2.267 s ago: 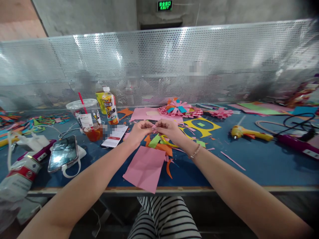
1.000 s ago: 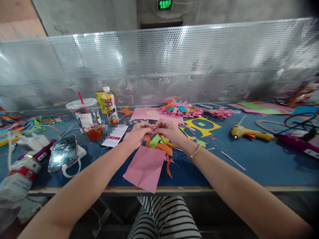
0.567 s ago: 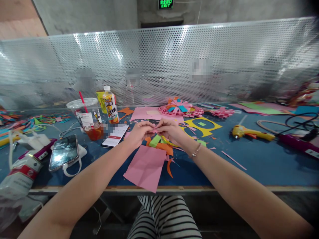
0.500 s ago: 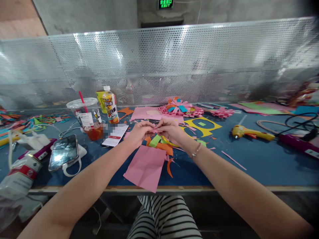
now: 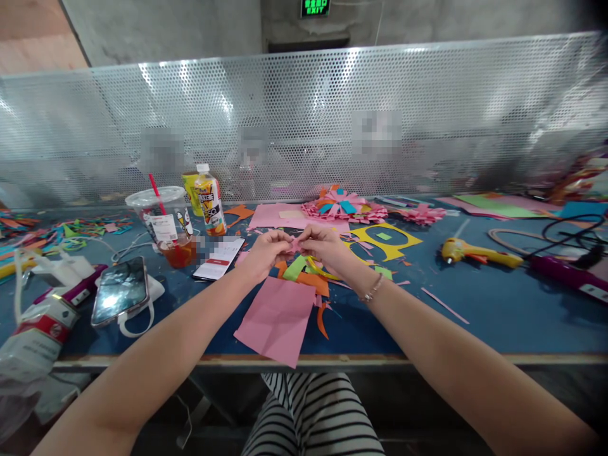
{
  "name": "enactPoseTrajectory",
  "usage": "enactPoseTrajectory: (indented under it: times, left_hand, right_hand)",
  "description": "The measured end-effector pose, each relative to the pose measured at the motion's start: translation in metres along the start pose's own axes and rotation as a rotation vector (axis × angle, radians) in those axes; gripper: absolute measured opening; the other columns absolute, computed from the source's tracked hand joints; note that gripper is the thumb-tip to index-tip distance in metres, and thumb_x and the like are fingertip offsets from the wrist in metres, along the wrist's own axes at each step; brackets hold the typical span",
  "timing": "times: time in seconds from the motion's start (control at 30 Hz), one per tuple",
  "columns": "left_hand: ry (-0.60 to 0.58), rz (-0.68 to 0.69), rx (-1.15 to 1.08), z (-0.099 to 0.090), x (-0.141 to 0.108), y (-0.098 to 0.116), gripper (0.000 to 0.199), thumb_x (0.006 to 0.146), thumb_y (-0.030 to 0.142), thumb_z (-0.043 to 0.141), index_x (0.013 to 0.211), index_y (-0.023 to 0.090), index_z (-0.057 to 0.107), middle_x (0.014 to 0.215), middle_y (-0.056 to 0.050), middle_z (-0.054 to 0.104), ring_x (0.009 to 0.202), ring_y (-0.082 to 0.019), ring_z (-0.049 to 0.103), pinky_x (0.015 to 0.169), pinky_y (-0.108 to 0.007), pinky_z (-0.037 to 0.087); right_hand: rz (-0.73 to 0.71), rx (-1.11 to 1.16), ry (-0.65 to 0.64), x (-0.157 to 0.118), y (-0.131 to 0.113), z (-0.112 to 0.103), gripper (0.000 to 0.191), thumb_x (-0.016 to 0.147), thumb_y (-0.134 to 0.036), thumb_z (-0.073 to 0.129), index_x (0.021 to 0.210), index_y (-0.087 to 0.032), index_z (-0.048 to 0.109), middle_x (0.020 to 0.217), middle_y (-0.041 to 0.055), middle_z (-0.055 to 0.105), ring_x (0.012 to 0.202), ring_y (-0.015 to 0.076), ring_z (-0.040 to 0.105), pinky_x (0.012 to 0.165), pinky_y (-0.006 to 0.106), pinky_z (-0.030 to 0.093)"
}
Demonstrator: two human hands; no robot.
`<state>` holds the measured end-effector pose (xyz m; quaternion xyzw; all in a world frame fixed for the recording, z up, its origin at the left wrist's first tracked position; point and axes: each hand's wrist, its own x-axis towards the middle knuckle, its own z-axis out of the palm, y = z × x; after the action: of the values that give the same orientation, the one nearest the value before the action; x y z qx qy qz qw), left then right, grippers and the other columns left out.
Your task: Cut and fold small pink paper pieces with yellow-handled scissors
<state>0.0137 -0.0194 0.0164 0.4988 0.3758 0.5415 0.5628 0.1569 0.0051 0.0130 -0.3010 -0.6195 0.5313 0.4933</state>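
This looks like a craft workshop set up in a roughly finished building: the wall (image 5: 190, 31) is bare grey concrete, and a green-lit exit sign (image 5: 315, 7) with Chinese characters suggests public or commercial premises rather than a home. A perforated metal panel (image 5: 304, 114) runs along the back of a long blue counter (image 5: 475, 329). On it, a yellow hot glue gun (image 5: 494, 257), a fringed paper flower (image 5: 339, 206), a pink paper sheet (image 5: 276, 320) and a litter of coloured paper offcuts (image 5: 90, 231) speak of papercraft, while a plastic drinks cup (image 5: 166, 221), a drinks bottle (image 5: 209, 202) and a smartphone (image 5: 121, 291) give the workplace a casual air
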Motion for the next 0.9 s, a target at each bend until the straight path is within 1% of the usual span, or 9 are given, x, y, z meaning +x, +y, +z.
enactPoseTrajectory:
  times: [0.1,0.2,0.33,0.5,0.63,0.77,0.9]
  left_hand:
    - [-0.001,0.019,0.014,0.001,-0.001,0.001,0.012,0.056,0.010,0.061,0.065,0.013,0.053,0.061,0.003,0.055,0.056,-0.006,0.054,0.061,-0.022,0.047]
    - [0.022,0.037,0.026,0.001,0.000,0.000,0.012,0.055,0.010,0.061,0.064,0.013,0.054,0.060,0.003,0.056,0.055,-0.006,0.054,0.062,-0.023,0.047]
    - [0.037,0.118,0.093,-0.001,0.003,-0.004,0.011,0.055,0.012,0.062,0.065,0.014,0.056,0.060,0.003,0.057,0.057,-0.007,0.055,0.061,-0.022,0.046]
    - [0.015,0.235,0.181,-0.004,0.006,-0.009,0.009,0.056,0.012,0.061,0.065,0.014,0.059,0.062,0.002,0.059,0.060,-0.008,0.057,0.063,-0.023,0.046]
    - [0.022,0.305,0.254,-0.005,0.007,-0.010,0.009,0.057,0.012,0.060,0.065,0.015,0.059,0.065,0.001,0.059,0.063,-0.010,0.057,0.066,-0.025,0.047]
    - [0.020,0.321,0.291,-0.005,0.006,-0.010,0.008,0.058,0.012,0.059,0.065,0.015,0.059,0.065,0.000,0.059,0.064,-0.011,0.057,0.065,-0.025,0.046]
    - [0.007,0.298,0.288,-0.004,0.005,-0.008,0.008,0.059,0.012,0.056,0.066,0.015,0.059,0.064,0.000,0.060,0.063,-0.011,0.057,0.066,-0.025,0.046]
  right_hand:
    - [-0.044,-0.072,0.013,0.001,0.000,0.000,0.008,0.059,-0.013,0.061,0.059,-0.016,0.054,0.055,-0.0036,0.056,0.049,0.0062,0.050,0.047,0.019,0.039]
    - [-0.061,-0.124,0.013,0.000,-0.001,0.000,0.008,0.061,-0.015,0.062,0.061,-0.016,0.054,0.055,-0.0037,0.055,0.046,0.0052,0.046,0.042,0.018,0.035]
    - [-0.056,-0.160,-0.027,-0.003,-0.005,0.002,0.014,0.063,-0.022,0.066,0.065,-0.016,0.054,0.057,-0.0033,0.054,0.045,0.0047,0.043,0.039,0.018,0.032]
    - [-0.041,-0.135,-0.027,-0.005,-0.005,0.003,0.016,0.062,-0.022,0.067,0.066,-0.017,0.052,0.055,-0.0048,0.052,0.044,0.0039,0.040,0.039,0.017,0.030]
    - [-0.043,-0.131,0.001,-0.004,-0.004,0.002,0.015,0.060,-0.020,0.067,0.066,-0.016,0.053,0.058,-0.0037,0.055,0.047,0.0048,0.044,0.041,0.018,0.033]
    - [-0.029,-0.103,0.005,-0.003,-0.005,0.002,0.016,0.058,-0.018,0.068,0.064,-0.016,0.053,0.057,-0.0031,0.056,0.048,0.0054,0.046,0.042,0.018,0.034]
    - [-0.022,-0.069,0.007,-0.003,-0.004,0.001,0.016,0.056,-0.017,0.069,0.060,-0.016,0.053,0.055,-0.0030,0.056,0.048,0.0061,0.048,0.042,0.018,0.036]
